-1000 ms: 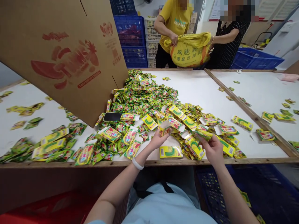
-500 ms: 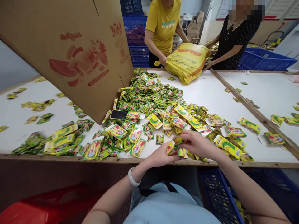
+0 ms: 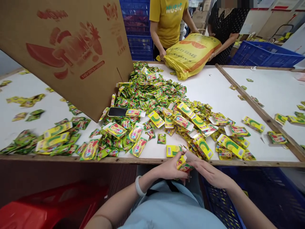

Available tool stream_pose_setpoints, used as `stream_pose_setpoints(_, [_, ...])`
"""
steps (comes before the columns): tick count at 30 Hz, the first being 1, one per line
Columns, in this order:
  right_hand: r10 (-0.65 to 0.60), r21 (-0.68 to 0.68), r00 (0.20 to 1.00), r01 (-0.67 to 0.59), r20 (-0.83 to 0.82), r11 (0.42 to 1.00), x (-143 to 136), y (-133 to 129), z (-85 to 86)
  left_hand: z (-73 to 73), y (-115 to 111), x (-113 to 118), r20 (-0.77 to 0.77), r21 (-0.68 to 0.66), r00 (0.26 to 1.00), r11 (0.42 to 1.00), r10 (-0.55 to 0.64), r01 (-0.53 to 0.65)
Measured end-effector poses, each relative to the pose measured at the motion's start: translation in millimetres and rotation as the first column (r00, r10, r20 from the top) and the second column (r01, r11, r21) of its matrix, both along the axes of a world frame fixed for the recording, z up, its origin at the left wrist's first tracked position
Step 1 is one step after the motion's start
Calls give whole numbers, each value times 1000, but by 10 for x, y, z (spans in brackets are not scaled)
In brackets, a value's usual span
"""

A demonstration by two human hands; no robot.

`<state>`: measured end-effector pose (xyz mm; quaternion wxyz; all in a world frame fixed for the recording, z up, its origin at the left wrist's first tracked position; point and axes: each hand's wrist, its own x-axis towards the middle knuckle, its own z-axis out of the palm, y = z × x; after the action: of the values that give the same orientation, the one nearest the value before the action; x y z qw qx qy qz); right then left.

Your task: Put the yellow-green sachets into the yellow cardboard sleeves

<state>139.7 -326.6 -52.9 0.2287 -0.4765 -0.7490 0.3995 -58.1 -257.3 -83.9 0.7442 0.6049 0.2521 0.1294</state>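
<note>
Just over the table's front edge, my left hand (image 3: 171,168) grips a small yellow candy box (image 3: 181,162) printed with fruit. The fingers of my right hand (image 3: 212,173) close on the box's pale raised flap from the right; the fingertips are partly hidden. Another yellow box (image 3: 173,150) lies on the table right behind my left hand. Beyond my hands spreads a heap of small green candy packets (image 3: 152,98), with several yellow boxes on it, some with flaps up. A phone with a dark screen (image 3: 118,112) rests among them.
A large cardboard carton (image 3: 71,60) leans tilted at the left. Across the white table (image 3: 202,87), two people hold a full yellow sack (image 3: 193,54). A wooden divider (image 3: 257,108) crosses the right side. Below are a blue crate (image 3: 221,203) and a red plastic stool (image 3: 54,206).
Both hands have moved toward my body with a box, its flap now raised. A yellow box now lies where they were. The sack has shifted slightly, and the camera view has turned a little.
</note>
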Motion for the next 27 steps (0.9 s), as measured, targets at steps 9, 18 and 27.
stream_pose_setpoints(9, [-837,832,539,416,100,367,1766,-79,157,82,594,-210,-164,774,941,630,297,-64])
stream_pose_setpoints(18, [-489,608,789,191,372,771,32,973,-261,-313,930,-503,-288,862,832,507,474,10])
stream_pose_setpoints(27, [-402,412,897,301,184,860,-408,1406,-335,-323,735,-613,107,-48,673,680,732,-732])
